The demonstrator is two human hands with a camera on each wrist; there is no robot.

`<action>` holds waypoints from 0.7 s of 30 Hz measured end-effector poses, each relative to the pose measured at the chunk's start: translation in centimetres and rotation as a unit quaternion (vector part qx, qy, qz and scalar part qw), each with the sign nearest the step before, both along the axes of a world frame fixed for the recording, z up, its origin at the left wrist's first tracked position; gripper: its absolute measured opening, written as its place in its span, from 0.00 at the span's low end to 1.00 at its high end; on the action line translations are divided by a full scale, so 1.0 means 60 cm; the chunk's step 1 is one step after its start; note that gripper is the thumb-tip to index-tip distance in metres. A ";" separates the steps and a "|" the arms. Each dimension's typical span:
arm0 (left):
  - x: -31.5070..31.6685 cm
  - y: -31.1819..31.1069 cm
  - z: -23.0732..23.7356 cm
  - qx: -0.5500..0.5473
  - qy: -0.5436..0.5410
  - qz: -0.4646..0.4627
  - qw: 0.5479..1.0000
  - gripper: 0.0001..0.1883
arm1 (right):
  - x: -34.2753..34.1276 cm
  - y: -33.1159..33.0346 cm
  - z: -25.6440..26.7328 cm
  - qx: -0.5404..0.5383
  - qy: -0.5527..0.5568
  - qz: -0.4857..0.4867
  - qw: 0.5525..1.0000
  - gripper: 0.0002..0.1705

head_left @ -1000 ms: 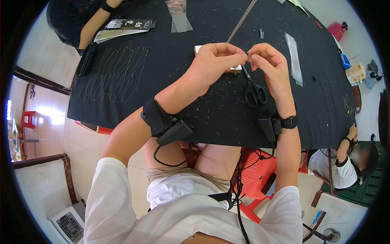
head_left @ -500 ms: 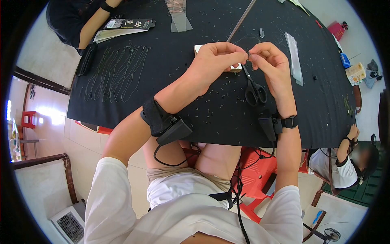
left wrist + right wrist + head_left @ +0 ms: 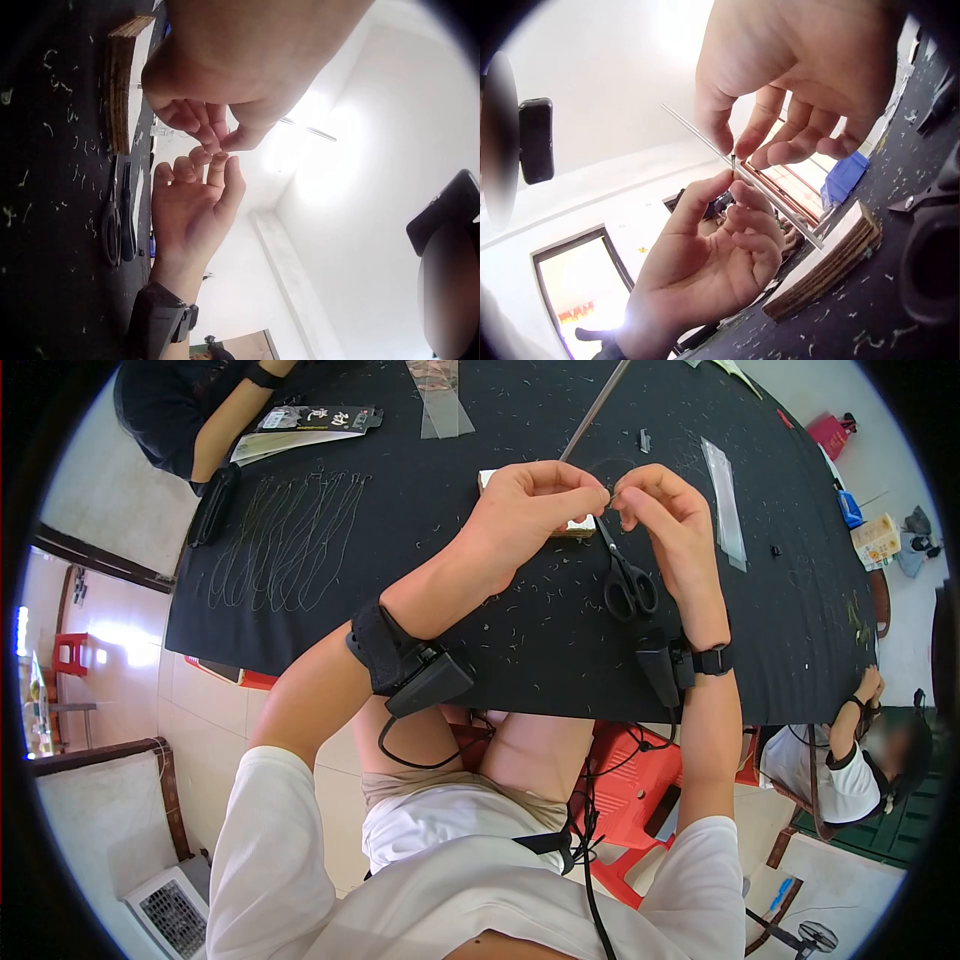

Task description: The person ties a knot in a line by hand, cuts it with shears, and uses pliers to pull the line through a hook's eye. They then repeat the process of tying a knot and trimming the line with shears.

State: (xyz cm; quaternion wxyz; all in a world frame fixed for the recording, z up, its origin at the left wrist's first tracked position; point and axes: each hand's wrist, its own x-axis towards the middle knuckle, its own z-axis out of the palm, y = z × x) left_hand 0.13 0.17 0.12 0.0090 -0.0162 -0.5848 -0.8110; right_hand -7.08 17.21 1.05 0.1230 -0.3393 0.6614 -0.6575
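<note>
My left hand (image 3: 510, 510) pinches a tiny, thin dark piece (image 3: 733, 163) between thumb and forefinger; its exact kind is too small to tell. From the other side, my right hand (image 3: 672, 520) holds the piece's other end with thumb and forefinger, its other fingers loosely bent. In the left wrist view the fingertips of both hands meet and mostly hide it. A fine, clear line arcs over the cloth just beyond the hands. Below them on the black cloth lie black-handled scissors (image 3: 628, 588). Behind the left hand sits a wooden block (image 3: 832, 259) with a slim rod (image 3: 597, 410) standing from it.
Several looped fine lines (image 3: 285, 545) lie in a row at the left, near a black-and-white packet (image 3: 315, 422). Clear plastic sleeves (image 3: 725, 505) rest at the right and far side. Small clippings dot the cloth. One person sits at the far left, another at the right.
Both hands stay at the same spot, with only small shifts of the fingertips. The fine line beyond them has come into view as an arc and changed its curve.
</note>
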 end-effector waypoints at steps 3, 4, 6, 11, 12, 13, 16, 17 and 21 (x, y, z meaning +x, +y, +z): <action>0.000 0.000 0.000 0.000 0.005 -0.002 1.000 0.07 | 0.002 -0.003 -0.001 0.007 0.006 -0.008 1.000 0.08; 0.001 0.001 0.001 -0.002 0.003 -0.001 1.000 0.07 | 0.004 -0.003 0.000 0.005 0.001 -0.015 1.000 0.08; 0.002 0.001 0.001 -0.005 0.002 0.000 1.000 0.08 | 0.005 -0.003 0.000 0.004 -0.005 -0.022 1.000 0.08; -0.001 0.000 -0.001 -0.008 0.009 -0.006 1.000 0.08 | 0.003 -0.003 -0.001 0.006 -0.013 -0.033 0.999 0.07; 0.000 0.000 -0.001 -0.008 0.009 -0.006 1.000 0.08 | 0.003 -0.003 -0.001 0.006 -0.013 -0.033 0.999 0.07; 0.000 0.000 0.000 -0.008 0.012 -0.005 1.000 0.08 | 0.003 -0.004 -0.002 0.000 -0.012 -0.036 0.999 0.07; -0.001 0.000 -0.002 -0.002 0.017 -0.007 1.000 0.09 | 0.002 -0.003 -0.004 -0.007 -0.007 -0.040 0.999 0.07; -0.001 0.000 -0.002 0.005 0.020 -0.010 1.000 0.09 | 0.002 -0.003 -0.004 -0.008 -0.004 -0.041 0.999 0.08; -0.002 0.001 -0.003 0.005 0.016 -0.012 1.000 0.10 | 0.001 -0.001 -0.004 -0.016 -0.003 -0.030 0.999 0.08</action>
